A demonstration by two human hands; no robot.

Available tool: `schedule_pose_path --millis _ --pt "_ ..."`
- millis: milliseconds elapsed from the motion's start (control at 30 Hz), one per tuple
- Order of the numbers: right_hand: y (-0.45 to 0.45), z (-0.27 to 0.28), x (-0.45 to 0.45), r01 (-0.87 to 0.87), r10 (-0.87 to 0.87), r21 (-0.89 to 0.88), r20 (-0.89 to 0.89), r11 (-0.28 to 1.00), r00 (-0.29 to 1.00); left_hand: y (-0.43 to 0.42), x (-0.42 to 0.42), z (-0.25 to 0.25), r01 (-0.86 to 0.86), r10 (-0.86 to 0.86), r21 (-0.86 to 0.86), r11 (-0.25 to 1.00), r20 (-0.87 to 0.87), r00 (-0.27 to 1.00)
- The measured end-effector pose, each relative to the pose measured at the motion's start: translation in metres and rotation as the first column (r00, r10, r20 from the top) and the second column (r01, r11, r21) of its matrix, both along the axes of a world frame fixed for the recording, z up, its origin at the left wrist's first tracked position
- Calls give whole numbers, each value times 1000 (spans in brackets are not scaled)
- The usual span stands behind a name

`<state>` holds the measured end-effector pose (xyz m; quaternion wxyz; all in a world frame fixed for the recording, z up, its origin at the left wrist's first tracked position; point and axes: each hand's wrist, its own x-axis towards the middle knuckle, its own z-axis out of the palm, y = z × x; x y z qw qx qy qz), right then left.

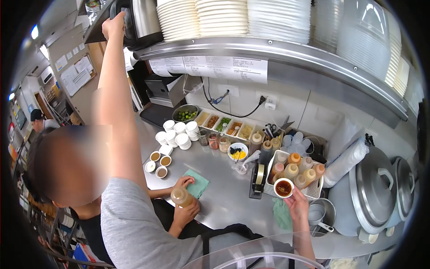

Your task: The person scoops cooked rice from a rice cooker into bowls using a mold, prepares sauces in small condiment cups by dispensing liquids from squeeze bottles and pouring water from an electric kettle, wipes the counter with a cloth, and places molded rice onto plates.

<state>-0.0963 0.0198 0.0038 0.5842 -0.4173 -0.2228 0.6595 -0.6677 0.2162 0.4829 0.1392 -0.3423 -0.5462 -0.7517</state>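
Note:
My left arm is stretched up to the shelf. There my left hand (pixel 114 26) is closed at the black handle of a steel-and-black container (pixel 146 20), whose top is cut off by the view. Low on the right, my right hand (pixel 298 204) holds a small white cup (pixel 284 188) of dark brown liquid with thin strips in it. The cup is in front of a white basket (pixel 316 191) with several squeeze bottles (pixel 291 171). A green cloth (pixel 282 213) lies just left of my right wrist.
A co-worker (pixel 67 166) stands close on my left, one hand holding a squeeze bottle (pixel 182 197), the other on a green cloth (pixel 197 183). Filled cups (pixel 161 172), stacked white cups (pixel 182 141), topping trays (pixel 222 124), a tape dispenser (pixel 258 179) and large lidded pots (pixel 374 188) occupy the counter.

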Motion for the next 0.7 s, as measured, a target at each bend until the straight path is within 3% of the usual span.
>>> schedule_pose_path --millis 33,100,133,267,367,433,467,500,533,567,600,667,700 --pt "1 0 -1 2 -2 5 6 1000 1000 8 0 0 10 -10 -7 1000 1 1000" --pt "1 3 -5 24 -24 0 16 1000 1000 23 2 2 -188 179 -74 979 -109 978" --pt "-1 4 -7 32 -32 -6 27 999 999 24 8 0 -180 171 -82 980 -105 980" --pt "-2 9 -10 49 -49 -18 42 999 998 43 11 -13 26 -28 27 999 84 996" --pt "-2 12 -10 41 -40 -8 68 999 997 71 -11 -24 58 -50 152 987 -59 997" --pt "-2 14 -10 56 -55 -5 91 998 994 90 -41 -26 230 -197 173 958 -186 963" --pt "-1 13 -10 39 -40 12 76 999 996 88 -35 -28 -226 289 256 940 -243 926" --pt "-1 13 -9 25 -26 6 76 1000 997 64 -20 -33 86 -33 155 984 -318 948" --pt "-1 12 -8 25 -24 -1 74 1000 997 58 -24 -30 -365 374 100 925 -394 840" --pt "0 11 -8 19 -18 -9 81 1000 997 56 -27 -33 -434 482 210 876 -374 792" --pt "0 12 -8 12 -12 -1 64 1000 998 48 -21 -40 -297 401 329 896 -316 860" --pt "-1 14 -7 -17 16 14 69 1000 997 -23 71 -81 71 84 397 915 -360 929" --pt "-1 12 -6 -40 38 27 69 999 997 -54 111 -102 83 85 405 911 -380 921"
